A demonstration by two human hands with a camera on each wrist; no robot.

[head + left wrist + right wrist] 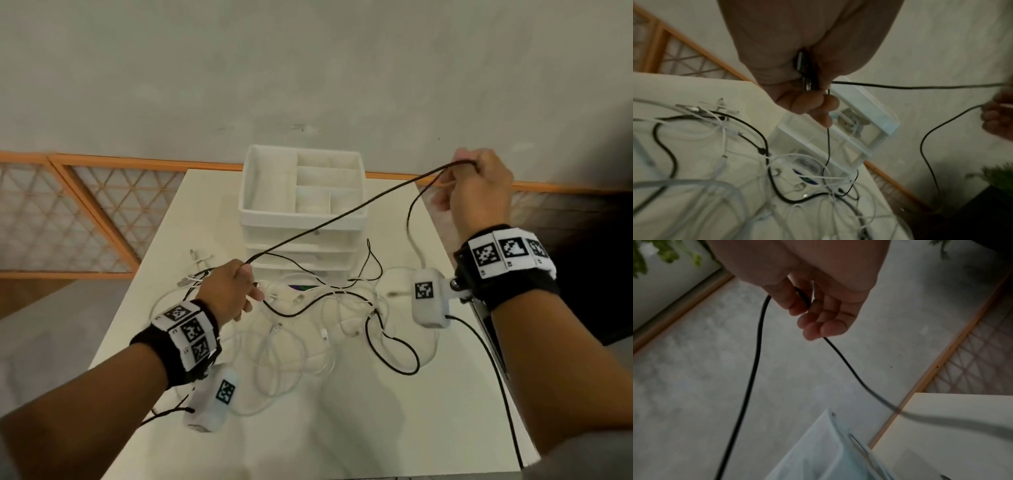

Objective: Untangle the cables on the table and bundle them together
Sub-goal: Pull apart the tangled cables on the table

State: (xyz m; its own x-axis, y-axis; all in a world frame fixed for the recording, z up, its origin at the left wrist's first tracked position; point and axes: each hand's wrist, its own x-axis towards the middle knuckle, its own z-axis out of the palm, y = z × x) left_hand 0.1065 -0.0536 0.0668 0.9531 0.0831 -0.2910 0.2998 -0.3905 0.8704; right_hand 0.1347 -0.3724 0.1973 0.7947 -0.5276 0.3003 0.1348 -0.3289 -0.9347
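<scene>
A thin black cable stretches taut in the air between my two hands. My left hand grips its plug end low over the table. My right hand, raised at the far right, pinches the cable where it folds over and hangs back down. A tangle of white cables and another, thicker black cable lies spread on the white table beneath both hands.
A white drawer organizer with an open compartment tray on top stands at the table's far edge, under the taut cable. Beyond the table run a grey floor and an orange-framed lattice. Green leaves show at the right.
</scene>
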